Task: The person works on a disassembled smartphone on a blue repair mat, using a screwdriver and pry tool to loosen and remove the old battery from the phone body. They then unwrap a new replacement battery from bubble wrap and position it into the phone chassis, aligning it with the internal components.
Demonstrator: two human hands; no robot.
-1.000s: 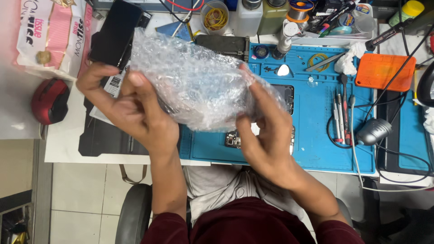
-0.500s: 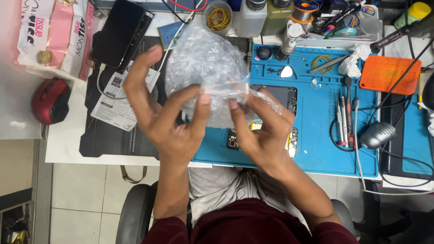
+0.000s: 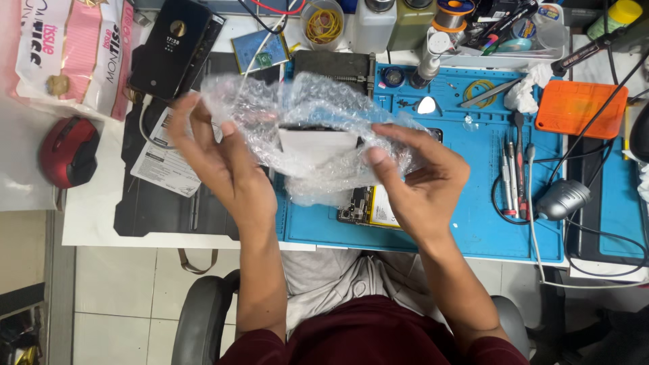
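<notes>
The bubble wrap is held above the worktop between the left hand and right hand, over the left part of the mat. An opened phone lies on the mat just under the wrap. Tweezers lie right of it. A mouse sits far left, with a tissue pack behind it

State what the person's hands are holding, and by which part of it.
Both hands hold a clear bubble wrap bundle with a flat white item inside. The left hand grips its left side, the right hand its right end, above the blue mat.
</notes>
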